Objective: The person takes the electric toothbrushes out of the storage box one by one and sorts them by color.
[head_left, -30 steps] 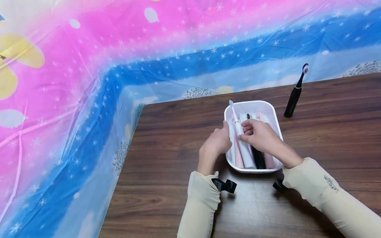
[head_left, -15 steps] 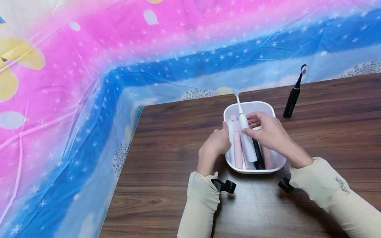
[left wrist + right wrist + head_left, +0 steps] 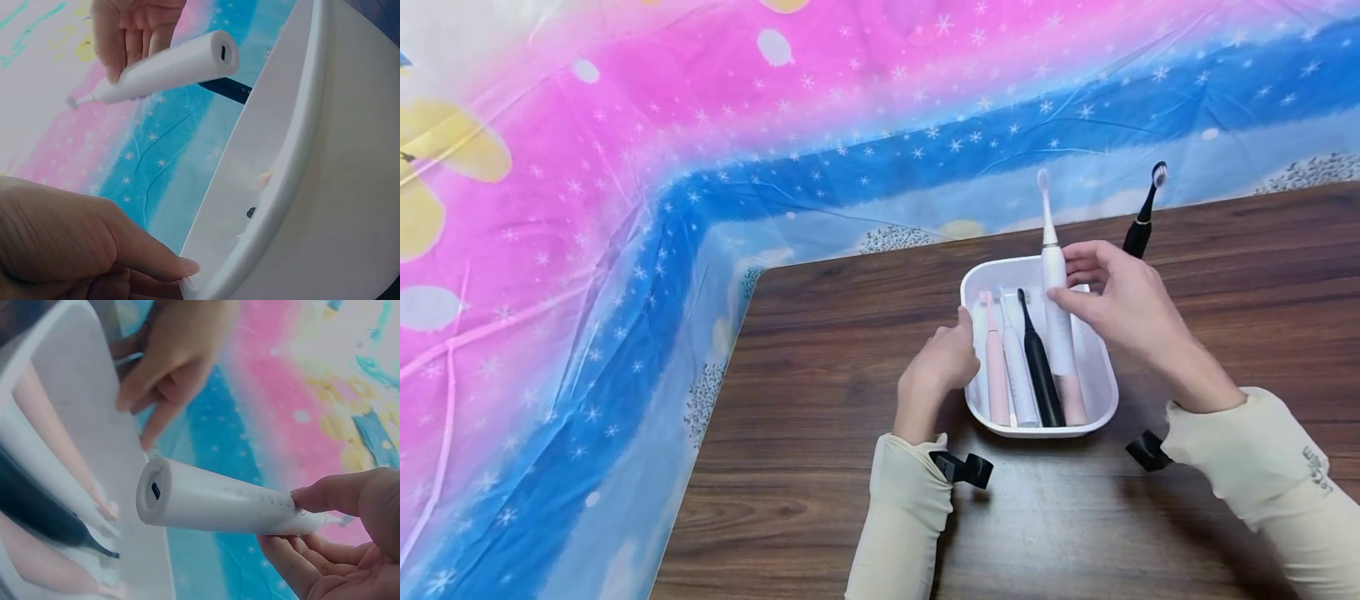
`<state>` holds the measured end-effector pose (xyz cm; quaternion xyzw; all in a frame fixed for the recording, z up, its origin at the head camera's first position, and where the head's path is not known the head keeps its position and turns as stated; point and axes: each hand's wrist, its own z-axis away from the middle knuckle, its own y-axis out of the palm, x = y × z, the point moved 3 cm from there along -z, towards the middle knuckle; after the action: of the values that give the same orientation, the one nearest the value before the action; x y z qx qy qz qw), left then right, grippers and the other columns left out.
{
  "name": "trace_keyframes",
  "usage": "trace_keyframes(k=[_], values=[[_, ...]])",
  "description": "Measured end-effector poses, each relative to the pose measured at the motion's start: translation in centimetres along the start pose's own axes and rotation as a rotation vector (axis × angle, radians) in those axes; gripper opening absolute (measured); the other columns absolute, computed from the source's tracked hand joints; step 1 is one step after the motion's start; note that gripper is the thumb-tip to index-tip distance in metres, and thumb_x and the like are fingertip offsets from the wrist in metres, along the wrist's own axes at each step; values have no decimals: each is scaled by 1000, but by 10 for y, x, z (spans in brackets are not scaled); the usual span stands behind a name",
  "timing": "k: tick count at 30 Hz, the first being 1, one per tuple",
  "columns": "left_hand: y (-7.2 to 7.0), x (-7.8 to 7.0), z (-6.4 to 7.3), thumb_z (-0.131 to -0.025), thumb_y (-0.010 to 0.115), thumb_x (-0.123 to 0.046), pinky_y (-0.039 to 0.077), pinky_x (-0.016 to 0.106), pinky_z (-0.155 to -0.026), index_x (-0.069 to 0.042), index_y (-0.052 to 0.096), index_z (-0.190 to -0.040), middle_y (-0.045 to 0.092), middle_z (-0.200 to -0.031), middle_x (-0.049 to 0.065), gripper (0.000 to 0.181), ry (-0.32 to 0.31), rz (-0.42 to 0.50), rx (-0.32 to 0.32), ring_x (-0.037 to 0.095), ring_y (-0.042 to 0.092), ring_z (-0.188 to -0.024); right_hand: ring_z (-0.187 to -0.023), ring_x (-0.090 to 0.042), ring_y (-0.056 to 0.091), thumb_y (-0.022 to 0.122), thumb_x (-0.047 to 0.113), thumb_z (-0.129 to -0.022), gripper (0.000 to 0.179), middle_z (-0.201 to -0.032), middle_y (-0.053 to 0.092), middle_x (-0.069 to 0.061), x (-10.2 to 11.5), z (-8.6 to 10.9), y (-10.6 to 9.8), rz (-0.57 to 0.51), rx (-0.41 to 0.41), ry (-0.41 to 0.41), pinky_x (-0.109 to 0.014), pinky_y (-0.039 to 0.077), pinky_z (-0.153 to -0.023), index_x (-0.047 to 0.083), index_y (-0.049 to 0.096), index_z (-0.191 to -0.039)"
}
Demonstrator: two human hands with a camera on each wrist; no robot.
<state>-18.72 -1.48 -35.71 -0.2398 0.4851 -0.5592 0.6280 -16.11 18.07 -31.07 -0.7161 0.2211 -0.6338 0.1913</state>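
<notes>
One slim white electric toothbrush [image 3: 1062,342] sits between the thumb and fingertips of my right hand [image 3: 1131,300], which are parted only by the width of its smooth round handle. It is nearly upright, bristles up, over the right side of an open white rounded bin [image 3: 1026,432]; its flat base has a small dark slot, and a row of faint marks runs along the handle. Side by side inside the bin lie a pale pink toothbrush [image 3: 997,375], a second white toothbrush [image 3: 1021,379], a glossy black toothbrush [image 3: 1041,371] and another pink toothbrush [image 3: 1073,402], partly covered by the one I hold. My left hand [image 3: 942,358] grips the bin's left rim, thumb against the wall. Brown wood-grain table [image 3: 790,375] lies under everything, with a black electric toothbrush [image 3: 1138,237] standing on it behind my right hand. Beyond hangs a pink and blue cloth [image 3: 820,92] printed with white snowflakes. Both forearms reach forward in cream sleeves [image 3: 904,517], the right one slanting in from the lower right.
</notes>
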Motion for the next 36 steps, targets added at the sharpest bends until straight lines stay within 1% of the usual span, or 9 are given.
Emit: trace_keyframes(k=[3,8,10,15,17,21,23,28,36], values=[[0,0,0,-97,43,-10,42,29,-58,-10,8,-155,60,-103,12,68,-1,6,2,21,57,-83,-102,-15,60,69,18,-88,49,-122,60,-18,-2,0,-11,-13,-35,1,-7,41,-69,2,51,-130],[-1,0,0,-97,43,-10,42,29,-60,-9,8,-155,60,-113,12,68,6,-3,-4,21,56,-85,-86,13,52,70,19,-87,48,-118,60,-16,-6,0,-27,-17,-95,0,-7,43,-65,4,52,-129],[-1,0,0,-97,43,-9,42,29,-60,-9,8,-155,61,-110,12,68,8,-1,-3,21,56,-83,-84,15,51,70,20,-87,47,-116,60,-12,-9,1,-33,-19,-112,4,-8,44,-64,5,52,-128],[0,-1,-2,-97,43,-9,41,29,-57,-9,8,-155,60,-95,11,68,14,12,6,22,56,-78,-86,14,52,70,22,-87,49,-107,57,10,-18,1,-48,-37,-146,28,-7,44,-66,6,51,-128],[1,-1,-2,-97,43,-9,42,29,-60,-9,7,-155,61,-100,12,68,13,4,8,21,56,-82,-86,15,52,70,23,-86,49,-103,55,17,-23,2,-53,-44,-158,36,-6,43,-66,6,51,-128],[1,0,-2,-97,42,-10,44,30,-70,-9,7,-155,60,-121,13,67,9,-20,5,21,55,-93,-85,16,52,70,20,-86,48,-99,52,25,-31,2,-63,-63,-195,48,-4,42,-68,6,50,-128],[1,1,-2,-98,42,-10,44,30,-71,-8,7,-155,60,-121,13,67,10,-23,8,21,55,-95,-85,16,52,70,19,-86,48,-99,51,26,-34,1,-67,-64,-215,55,-4,42,-69,6,50,-128],[0,0,-1,-98,42,-11,44,30,-73,-8,7,-155,60,-120,13,67,16,-26,6,21,55,-95,-87,14,51,69,21,-87,51,-104,52,20,-46,-2,-80,-35,-270,100,-3,40,-73,8,49,-132],[-1,1,-1,-98,42,-11,44,30,-76,-8,7,-155,58,-126,13,67,12,-22,6,20,55,-95,-86,18,45,65,26,-88,56,-122,56,-5,-63,-9,-91,108,-344,154,-8,43,-84,7,45,-136]])
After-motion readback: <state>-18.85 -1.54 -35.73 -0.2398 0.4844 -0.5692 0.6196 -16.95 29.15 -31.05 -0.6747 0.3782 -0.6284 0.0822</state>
